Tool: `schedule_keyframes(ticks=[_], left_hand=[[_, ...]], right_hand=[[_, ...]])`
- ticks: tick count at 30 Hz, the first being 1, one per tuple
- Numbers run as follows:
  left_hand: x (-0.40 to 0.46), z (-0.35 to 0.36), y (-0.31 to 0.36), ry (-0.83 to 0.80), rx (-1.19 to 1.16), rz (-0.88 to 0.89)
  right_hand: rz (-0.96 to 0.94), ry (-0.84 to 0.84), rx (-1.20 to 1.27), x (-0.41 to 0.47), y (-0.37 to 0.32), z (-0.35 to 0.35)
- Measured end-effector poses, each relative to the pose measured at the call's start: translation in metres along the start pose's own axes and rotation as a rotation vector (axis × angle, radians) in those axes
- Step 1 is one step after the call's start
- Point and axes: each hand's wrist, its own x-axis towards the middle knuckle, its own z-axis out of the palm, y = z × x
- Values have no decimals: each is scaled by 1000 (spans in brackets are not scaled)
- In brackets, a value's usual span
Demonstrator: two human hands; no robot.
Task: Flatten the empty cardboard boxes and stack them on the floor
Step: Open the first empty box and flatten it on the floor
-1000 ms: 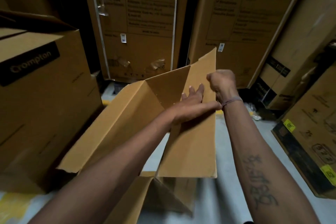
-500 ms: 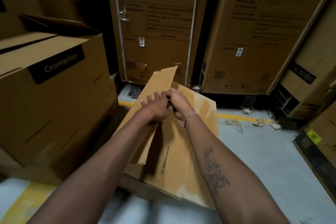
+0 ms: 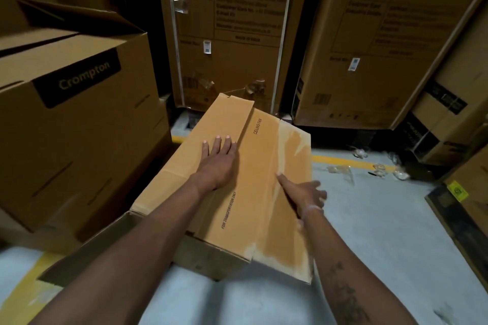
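Note:
A flattened brown cardboard box [image 3: 253, 174], printed "CEILING FAN", lies slightly tilted in the middle of the view on top of other flat cardboard [image 3: 200, 256] on the grey floor. My left hand [image 3: 217, 159] presses flat on its upper left panel, fingers straight. My right hand [image 3: 303, 192] hovers over the right part of the box near its edge, fingers spread and blurred; whether it touches the card I cannot tell.
A large "Crompton" box [image 3: 79, 113] stands at the left, its lid flap raised. Tall cartons [image 3: 232, 34] line the back, more boxes [image 3: 449, 124] lean at the right. Crumpled clear tape [image 3: 377, 169] lies by a yellow floor line [image 3: 348, 161].
The box, held up open a second ago, has been folded flat and laid down. My left hand went from inside it to pressing on top; my right hand let go of the flap edge.

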Motion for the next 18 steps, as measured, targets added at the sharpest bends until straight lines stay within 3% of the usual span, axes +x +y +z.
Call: schedule_keyframes(ticks=[2, 4, 11, 18], left_hand=[[3, -1, 0, 20, 16, 15], [9, 0, 0, 36, 4, 35], [36, -3, 23, 80, 95, 218], [46, -14, 43, 66, 154, 245]], right_hand=[[65, -173, 361, 13, 14, -17], [65, -254, 520, 16, 18, -38], [99, -123, 756, -12, 14, -78], [189, 0, 950, -38, 26, -53]])
